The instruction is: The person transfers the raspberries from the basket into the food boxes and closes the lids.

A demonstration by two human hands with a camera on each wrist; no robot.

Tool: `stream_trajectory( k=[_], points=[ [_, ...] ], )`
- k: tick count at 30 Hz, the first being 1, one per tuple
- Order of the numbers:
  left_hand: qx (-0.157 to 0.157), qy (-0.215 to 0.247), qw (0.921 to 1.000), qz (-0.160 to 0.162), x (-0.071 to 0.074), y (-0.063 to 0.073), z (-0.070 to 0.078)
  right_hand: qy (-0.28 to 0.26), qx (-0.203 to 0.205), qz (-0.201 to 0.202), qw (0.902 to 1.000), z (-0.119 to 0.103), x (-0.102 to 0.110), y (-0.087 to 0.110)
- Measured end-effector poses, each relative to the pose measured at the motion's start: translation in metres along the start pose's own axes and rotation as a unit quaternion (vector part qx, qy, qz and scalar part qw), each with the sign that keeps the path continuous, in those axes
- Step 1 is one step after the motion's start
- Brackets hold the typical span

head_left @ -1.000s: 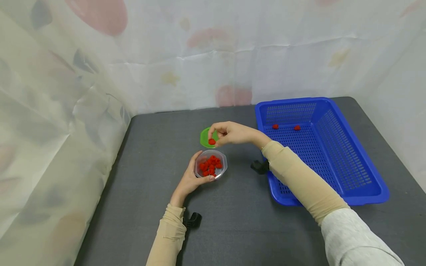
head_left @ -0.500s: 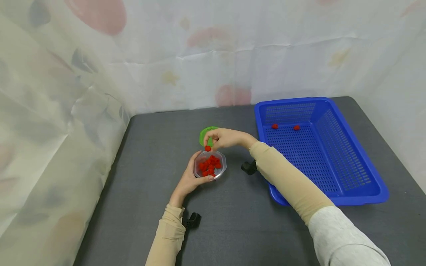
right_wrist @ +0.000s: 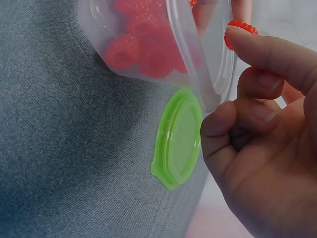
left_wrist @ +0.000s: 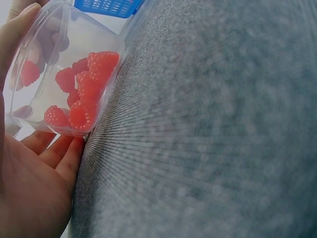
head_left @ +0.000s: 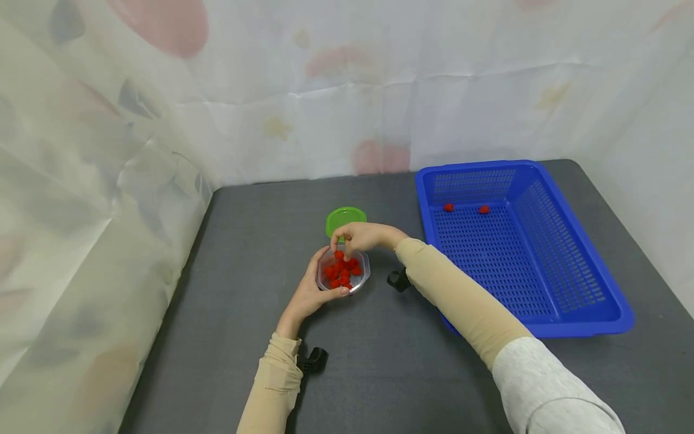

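A clear plastic container (head_left: pixel 362 282) with several raspberries (left_wrist: pixel 89 84) in it stands on the grey table. My left hand (head_left: pixel 313 294) grips it from the left, thumb along the near rim and fingers round the far side. My right hand (head_left: pixel 362 236) is over the far rim and pinches one raspberry (right_wrist: pixel 241 30) between thumb and fingers, right at the container's mouth. Just behind the container lies a green lid (head_left: pixel 346 218), partly covered by the right hand in the head view; the right wrist view shows it flat on the table (right_wrist: pixel 64 148).
To the right stands a blue plastic basket (head_left: pixel 591 253) with two raspberries (head_left: pixel 466 208) on its floor near the back. My right forearm crosses over its near left corner. A patterned curtain (head_left: pixel 271 90) hangs behind and to the left of the table.
My right hand has moved toward me and slightly left, carrying the raspberry from above the green lid to over the container. More of the lid shows. The left hand keeps its hold.
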State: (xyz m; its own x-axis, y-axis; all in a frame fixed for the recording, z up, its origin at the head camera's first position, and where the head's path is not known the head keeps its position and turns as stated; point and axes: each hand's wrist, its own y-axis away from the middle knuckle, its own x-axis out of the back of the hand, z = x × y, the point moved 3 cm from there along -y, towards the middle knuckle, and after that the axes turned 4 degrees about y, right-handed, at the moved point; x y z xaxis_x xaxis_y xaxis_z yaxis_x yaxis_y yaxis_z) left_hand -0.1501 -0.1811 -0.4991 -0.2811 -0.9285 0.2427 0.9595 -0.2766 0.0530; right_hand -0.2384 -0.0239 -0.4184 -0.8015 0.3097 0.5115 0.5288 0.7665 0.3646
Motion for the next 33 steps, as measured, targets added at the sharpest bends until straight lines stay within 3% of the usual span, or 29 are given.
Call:
stream_trajectory(
  k=[7,11,17,22,29,33],
  points=[
    [0.030,0.004,0.9995,-0.009,0.000,0.004,0.013,0.021,-0.021,0.006,0.9995,0.001,-0.007,-0.002],
    [0.030,-0.001,0.9994,-0.019,-0.001,0.008,0.023,0.051,-0.031,0.007,0.9982,0.001,-0.010,-0.003],
    [0.041,-0.008,0.9990,-0.014,0.003,0.004,0.005,0.090,-0.036,0.012,0.9952,-0.002,-0.012,-0.004],
    [0.025,-0.018,0.9994,-0.017,0.004,0.002,0.001,0.109,-0.040,0.016,0.9931,-0.003,-0.011,-0.004],
    [0.053,-0.015,0.9980,-0.032,0.000,0.009,0.033,0.098,-0.044,0.015,0.9941,-0.002,-0.010,-0.002],
    [0.061,-0.009,0.9976,-0.032,-0.001,0.009,0.035,0.090,-0.039,0.012,0.9951,0.000,-0.009,-0.003]
  ],
)
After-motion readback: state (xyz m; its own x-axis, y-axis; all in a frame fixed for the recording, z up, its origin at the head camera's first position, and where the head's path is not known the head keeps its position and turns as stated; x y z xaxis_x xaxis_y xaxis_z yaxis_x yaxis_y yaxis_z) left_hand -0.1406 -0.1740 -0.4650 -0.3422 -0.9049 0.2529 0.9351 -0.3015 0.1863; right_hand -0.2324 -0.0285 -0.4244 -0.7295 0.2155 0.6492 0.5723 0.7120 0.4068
